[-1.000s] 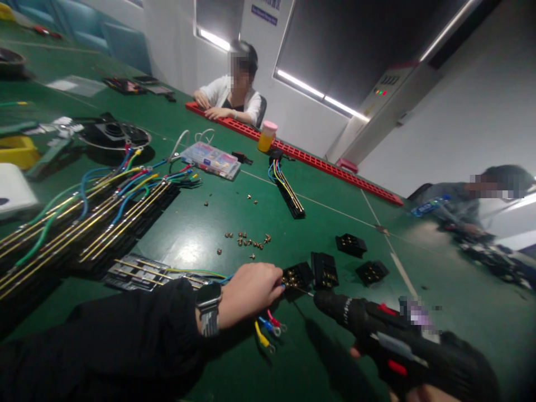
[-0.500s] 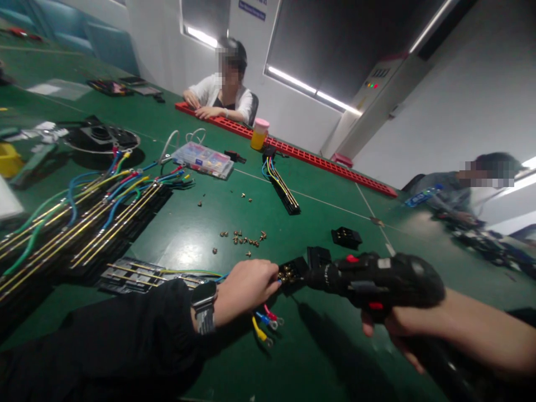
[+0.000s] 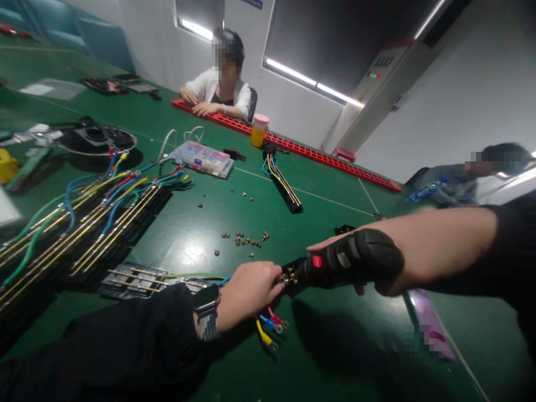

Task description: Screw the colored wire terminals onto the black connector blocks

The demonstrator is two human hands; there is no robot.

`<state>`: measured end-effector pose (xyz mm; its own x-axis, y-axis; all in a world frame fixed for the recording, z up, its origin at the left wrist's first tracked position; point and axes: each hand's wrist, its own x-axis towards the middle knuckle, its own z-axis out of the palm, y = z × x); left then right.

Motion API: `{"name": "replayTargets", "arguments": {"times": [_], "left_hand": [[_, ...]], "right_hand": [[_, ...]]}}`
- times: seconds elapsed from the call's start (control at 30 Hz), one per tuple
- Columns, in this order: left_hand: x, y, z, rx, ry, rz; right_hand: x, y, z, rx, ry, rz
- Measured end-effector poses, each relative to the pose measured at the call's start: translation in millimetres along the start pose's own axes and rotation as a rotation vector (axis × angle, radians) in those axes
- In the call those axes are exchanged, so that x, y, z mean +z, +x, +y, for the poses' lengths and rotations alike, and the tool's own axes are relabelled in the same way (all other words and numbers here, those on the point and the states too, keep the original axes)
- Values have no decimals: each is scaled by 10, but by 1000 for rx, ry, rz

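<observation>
My left hand (image 3: pixel 253 287), with a watch on its wrist, is closed at the near end of a black terminal block (image 3: pixel 290 272) that has several brass screws in it. Gripped in my right hand (image 3: pixel 393 283) is a black cordless drill (image 3: pixel 355 259) with red buttons, its front end at the block. The drill body hides part of the block and the bit's tip. Below my left hand, ring terminals in yellow (image 3: pixel 264 336), blue and red stick out on wires. Loose brass screws (image 3: pixel 249 241) lie just beyond that hand.
Wired busbar assemblies (image 3: pixel 104 223) lie to the left, another strip (image 3: pixel 138 279) beside my left sleeve. Farther off are a compartment box (image 3: pixel 203 159), a jar (image 3: pixel 259 131), a small wired strip (image 3: pixel 282 184) and a red slotted rail (image 3: pixel 326 161). Two people sit across the table (image 3: pixel 180 240).
My right hand has swung the drill round, raising its back end and forearm and moving it left over the block. My left hand stays on the block. A purple object now shows at right.
</observation>
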<state>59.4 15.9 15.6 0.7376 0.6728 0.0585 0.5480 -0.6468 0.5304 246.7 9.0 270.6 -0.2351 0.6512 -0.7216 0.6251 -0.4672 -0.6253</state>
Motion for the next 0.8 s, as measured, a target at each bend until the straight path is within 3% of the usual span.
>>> {"name": "replayTargets", "arguments": {"times": [0.13, 0.23, 0.37, 0.8], "left_hand": [[-8, -1, 8, 1, 2, -5], [-12, -3, 4, 3, 2, -2], [-7, -6, -9, 4, -5, 2], [-10, -4, -2, 9, -15, 14]], "right_hand": [[74, -15, 88, 182, -41, -142], [239, -63, 199, 252, 156, -9], [383, -128, 301, 261, 230, 140], [359, -154, 336, 259, 78, 82]]}}
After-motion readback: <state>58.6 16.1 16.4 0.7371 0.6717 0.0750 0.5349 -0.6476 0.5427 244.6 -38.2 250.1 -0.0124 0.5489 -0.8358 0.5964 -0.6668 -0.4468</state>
